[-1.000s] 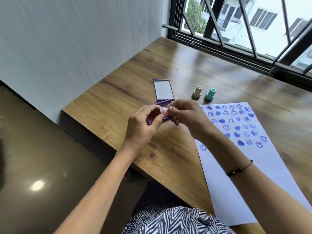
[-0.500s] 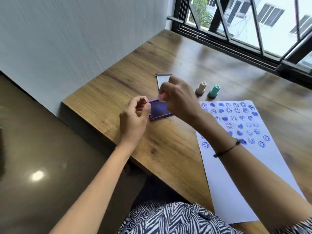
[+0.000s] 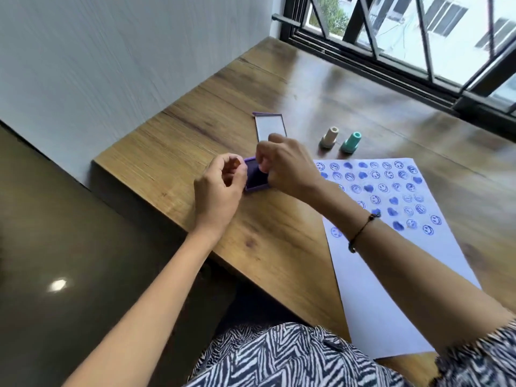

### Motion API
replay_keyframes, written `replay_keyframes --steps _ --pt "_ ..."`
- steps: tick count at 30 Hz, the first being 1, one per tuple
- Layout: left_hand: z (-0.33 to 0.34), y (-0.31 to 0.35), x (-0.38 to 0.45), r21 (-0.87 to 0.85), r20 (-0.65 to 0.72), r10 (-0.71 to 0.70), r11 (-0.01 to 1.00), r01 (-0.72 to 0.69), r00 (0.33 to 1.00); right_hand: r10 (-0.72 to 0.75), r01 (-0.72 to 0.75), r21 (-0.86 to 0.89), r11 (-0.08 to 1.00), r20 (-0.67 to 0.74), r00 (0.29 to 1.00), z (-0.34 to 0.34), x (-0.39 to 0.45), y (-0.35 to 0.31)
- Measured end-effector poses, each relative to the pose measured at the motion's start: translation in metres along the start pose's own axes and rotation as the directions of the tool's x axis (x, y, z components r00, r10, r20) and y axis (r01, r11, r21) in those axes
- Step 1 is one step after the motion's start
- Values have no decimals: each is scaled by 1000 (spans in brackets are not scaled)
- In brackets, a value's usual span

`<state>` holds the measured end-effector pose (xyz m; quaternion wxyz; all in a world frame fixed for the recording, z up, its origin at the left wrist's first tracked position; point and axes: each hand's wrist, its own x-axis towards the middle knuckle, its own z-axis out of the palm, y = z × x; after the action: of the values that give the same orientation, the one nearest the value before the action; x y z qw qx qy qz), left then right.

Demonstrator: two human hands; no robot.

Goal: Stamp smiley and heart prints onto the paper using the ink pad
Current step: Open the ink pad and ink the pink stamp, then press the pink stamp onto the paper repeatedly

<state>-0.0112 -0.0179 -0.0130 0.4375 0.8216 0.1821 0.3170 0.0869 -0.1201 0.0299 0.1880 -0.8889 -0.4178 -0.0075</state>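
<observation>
A purple ink pad (image 3: 254, 178) lies open on the wooden table (image 3: 181, 141), its lid (image 3: 269, 124) flat just behind it. My right hand (image 3: 287, 166) hovers over the pad's right side with the fingers pinched downward on a small stamp that they hide almost entirely. My left hand (image 3: 220, 191) is just left of the pad, fingers curled together; whether it holds anything is hidden. The white paper (image 3: 391, 275) to the right carries several blue smiley and heart prints in its upper half.
A beige stamp (image 3: 329, 137) and a teal stamp (image 3: 351, 142) stand upright behind the paper. A wall runs along the table's left side and a barred window along the far edge. The table's near-left edge drops to a dark floor.
My hands, joined on a pink stamp a second ago, have separated. The right hand went to the ink pad and has lowered onto it; the left hand stayed beside the pad.
</observation>
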Motion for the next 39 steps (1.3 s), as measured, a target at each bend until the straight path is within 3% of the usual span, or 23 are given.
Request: replay_keyframes --steps 4,9,13,18,21,25,29,33,39 --pt "0 1 1 -1 -16 10 1000 -10 1000 -19 25 50 998 -114 993 -4 7 -1" --pt "0 2 -1 31 -8 33 999 -33 999 4 -7 52 999 52 999 -3 10 0" --pt "0 0 0 -2 -7 30 1000 -30 1000 -22 34 84 996 -133 991 -4 11 2" --pt "1 6 -2 -18 -5 33 999 -33 999 43 -43 52 998 -1 999 13 -2 -2" --pt "5 15 -7 -86 27 37 996 -35 999 105 -98 187 977 -23 994 1 0 2" --pt "18 34 -29 -234 218 46 972 7 975 349 -209 539 816 -170 922 -30 -40 14" --pt "37 53 -48 -334 513 124 940 65 849 508 -316 628 711 -149 848 -53 -110 32" --pt "46 59 -49 -271 619 184 963 -12 763 547 -397 580 711 -101 831 -52 -160 32" --pt "46 61 -52 -201 617 166 978 -50 769 430 -368 312 876 -156 889 -35 -173 21"
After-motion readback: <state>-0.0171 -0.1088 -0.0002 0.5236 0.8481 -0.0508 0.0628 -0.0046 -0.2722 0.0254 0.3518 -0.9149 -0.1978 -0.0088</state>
